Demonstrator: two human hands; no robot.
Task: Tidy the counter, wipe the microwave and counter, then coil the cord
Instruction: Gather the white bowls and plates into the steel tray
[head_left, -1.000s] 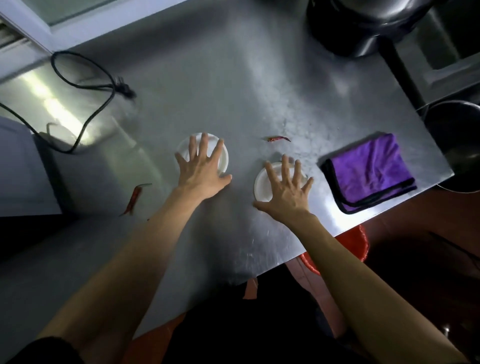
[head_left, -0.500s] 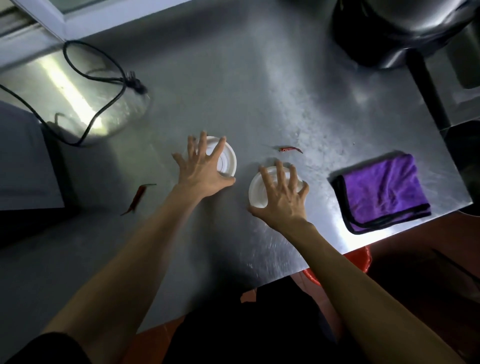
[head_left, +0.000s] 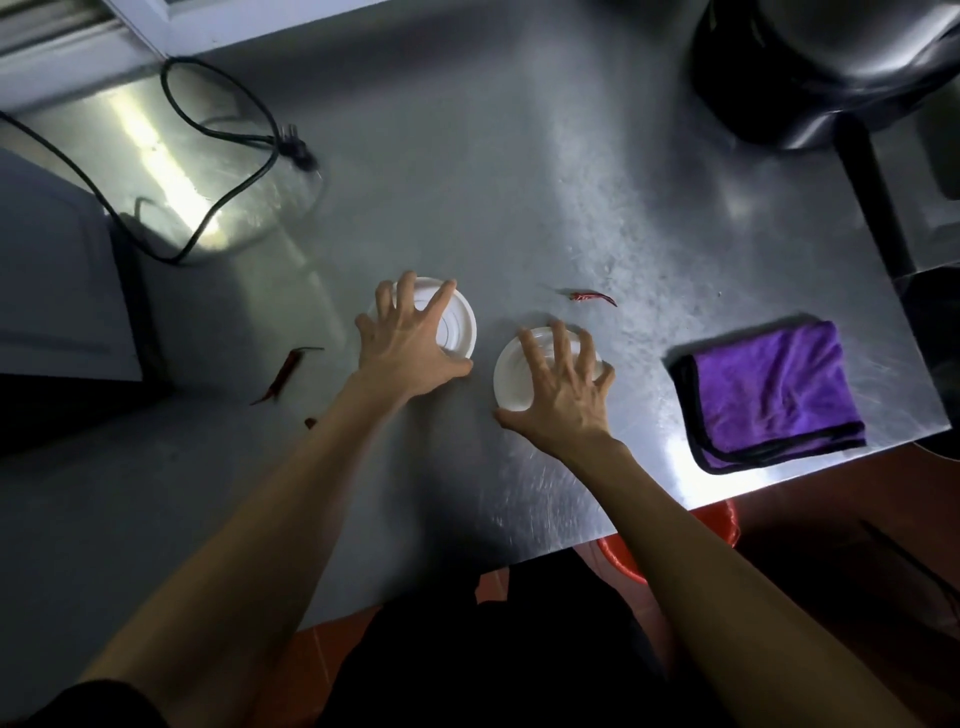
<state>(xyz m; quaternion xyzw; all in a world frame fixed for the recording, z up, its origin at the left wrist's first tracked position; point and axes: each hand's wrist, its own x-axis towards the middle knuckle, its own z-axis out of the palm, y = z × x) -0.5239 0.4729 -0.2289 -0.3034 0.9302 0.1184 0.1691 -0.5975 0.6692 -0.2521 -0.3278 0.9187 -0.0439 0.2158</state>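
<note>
Seen from above, a person's two bare forearms reach over a brushed steel counter (head_left: 519, 171). The left hand (head_left: 410, 348) sits on top of a small white plastic bowl (head_left: 457, 325), fingers spread and bent down over its far rim, thumb at its near edge, clasping it. The right hand (head_left: 563, 395) does the same on a second white bowl (head_left: 511, 376) just to the right of the first; its fingers curl over the far rim and the thumb lies against the near side. Both bowls stand on the counter, close together but apart.

A dried red chilli (head_left: 589, 297) lies just beyond the right hand. Another red chilli (head_left: 283, 371) lies to the left of the left hand. A folded purple cloth (head_left: 774, 389) with a dark edge rests to the right of the right hand, near the counter's corner. Far beyond and left of the left hand, a black power cord (head_left: 208, 124) loops loosely across the steel, its plug (head_left: 296, 150) lying at the loop's right end. A grey appliance (head_left: 57, 270) fills the left edge; I cannot tell what it is. A dark round appliance (head_left: 810, 67) stands at the far right.
</note>
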